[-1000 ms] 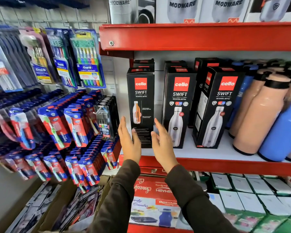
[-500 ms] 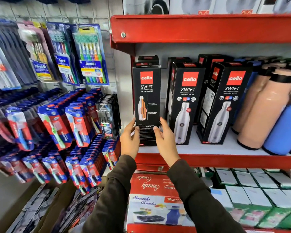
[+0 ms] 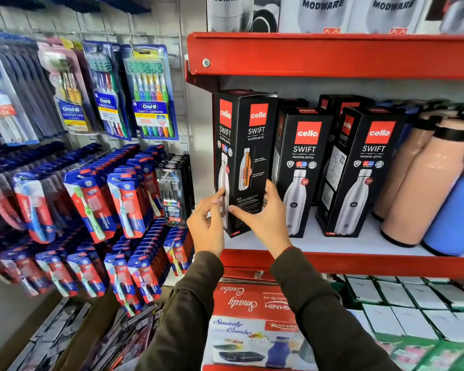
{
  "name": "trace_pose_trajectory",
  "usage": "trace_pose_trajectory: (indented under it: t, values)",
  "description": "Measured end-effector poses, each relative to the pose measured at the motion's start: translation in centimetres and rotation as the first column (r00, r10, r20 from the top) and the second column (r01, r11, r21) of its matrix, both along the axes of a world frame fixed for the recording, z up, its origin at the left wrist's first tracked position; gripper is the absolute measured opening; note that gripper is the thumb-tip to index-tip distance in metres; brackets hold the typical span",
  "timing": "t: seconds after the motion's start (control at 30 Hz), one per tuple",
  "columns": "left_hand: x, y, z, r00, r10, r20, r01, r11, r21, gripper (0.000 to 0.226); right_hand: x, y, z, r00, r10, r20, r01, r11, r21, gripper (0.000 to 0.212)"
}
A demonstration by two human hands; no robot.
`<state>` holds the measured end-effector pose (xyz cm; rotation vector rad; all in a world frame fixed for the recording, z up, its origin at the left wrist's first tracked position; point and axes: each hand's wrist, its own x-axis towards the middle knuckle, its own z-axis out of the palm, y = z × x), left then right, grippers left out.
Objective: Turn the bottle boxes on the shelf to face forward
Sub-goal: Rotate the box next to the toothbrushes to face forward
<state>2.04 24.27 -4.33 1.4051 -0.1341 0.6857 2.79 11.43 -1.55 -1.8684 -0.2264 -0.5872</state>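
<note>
Both hands hold the leftmost box [image 3: 245, 156] near its base: the left hand [image 3: 208, 228] pinches the left face, the right hand [image 3: 265, 218] wraps the right edge, each grip grasping the box. The box stands at the left end of the shelf [image 3: 332, 243], turned cornerwise so that two printed faces show, its front corner at the shelf's red lip. To its left lies a narrow gap before the wall panel and a rack of toothbrush packs [image 3: 123, 199]. On its right, the second box [image 3: 302, 170] stands just beside the right hand's fingers, leaving little room. A third box [image 3: 359, 172] follows, then a peach bottle [image 3: 423, 183] and a blue bottle [image 3: 456, 210]. The upper shelf [image 3: 332, 53] sits close above the box tops.
</note>
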Motion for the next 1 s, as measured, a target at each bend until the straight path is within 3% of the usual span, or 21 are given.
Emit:
trace_pose_trajectory:
  t: [0.17,0.3,0.4,0.5,0.67,1.0]
  values:
    - [1.4,1.5,0.1,0.999,0.039,0.003,-0.039,0.99,0.136,0.033,0.0,0.1,-0.1,0.999,0.037,-0.013,-0.037,0.999,0.004,0.081]
    - [3.2,2.8,0.3,0.987,-0.093,-0.128,0.125,0.954,0.271,0.043,0.0,0.4,-0.3,0.996,0.073,-0.05,-0.075,0.996,-0.038,0.092]
    - [3.3,3.1,0.1,0.987,-0.096,-0.13,0.135,0.932,0.337,0.039,0.0,0.8,-0.4,0.99,0.115,-0.084,-0.124,0.986,-0.109,0.103]
    - [3.3,3.2,-0.3,0.987,-0.081,-0.136,0.125,0.927,0.355,0.038,0.1,0.6,-0.6,0.976,0.163,-0.142,-0.188,0.966,-0.18,0.105]
    - [3.2,3.0,-0.9,0.992,-0.042,-0.121,0.082,0.932,0.352,0.035,0.7,0.6,-1.2,0.975,0.157,-0.159,-0.195,0.944,-0.266,0.088]
    - [3.1,1.3,-0.8,0.99,0.008,-0.141,0.038,0.947,0.32,0.035,2.0,0.5,-1.6,0.981,0.065,-0.184,-0.112,0.959,-0.26,0.077]
